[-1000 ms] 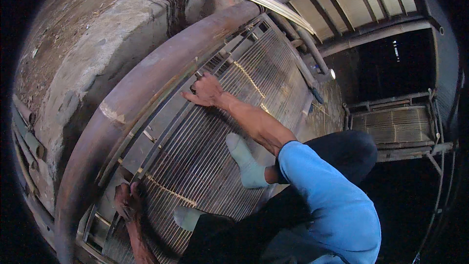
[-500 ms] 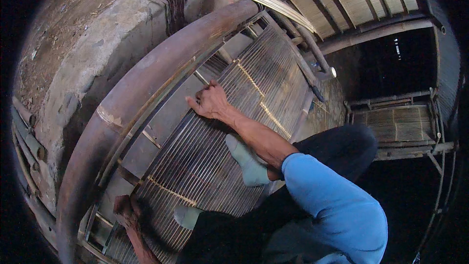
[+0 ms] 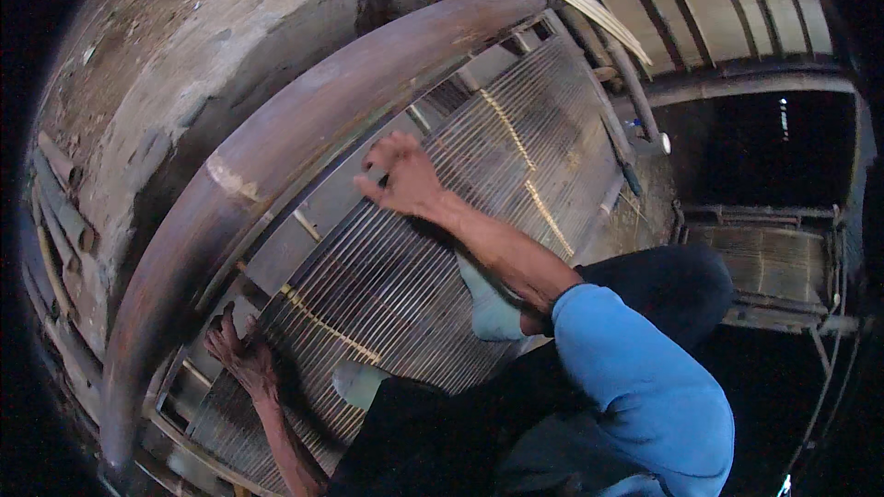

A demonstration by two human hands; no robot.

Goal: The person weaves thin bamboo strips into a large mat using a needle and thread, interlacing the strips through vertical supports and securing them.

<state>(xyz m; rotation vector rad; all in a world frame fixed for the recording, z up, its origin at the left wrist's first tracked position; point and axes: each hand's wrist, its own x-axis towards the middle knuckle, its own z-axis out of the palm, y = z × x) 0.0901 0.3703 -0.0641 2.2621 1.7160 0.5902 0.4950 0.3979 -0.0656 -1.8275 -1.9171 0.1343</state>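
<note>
Through my remote view, the slatted panel [image 3: 387,267] takes up the most room, lying under the two hands and the socked feet, between the thick brown pole [image 3: 313,110] and the dark-trousered legs. I judge it light for its spread: stiff along each slat, springier across them, with thin slats that could snap or splinter under a sharp bend. The pole looks rigid and much heavier.

The right foot [image 3: 497,304] and the left foot [image 3: 359,385] both appear to rest on the slats, which I read as pinning them.

The right hand [image 3: 402,175] sits over the pole-side edge, its grip apart, thumb and curled fingers parted with nothing I can make out between. The left hand [image 3: 244,359] is near the same edge, fingers spread, its grip also apart; contact I cannot tell.

Smallest is the yellow binding [image 3: 331,327]; I'd take hold beside it, several slats together.
</note>
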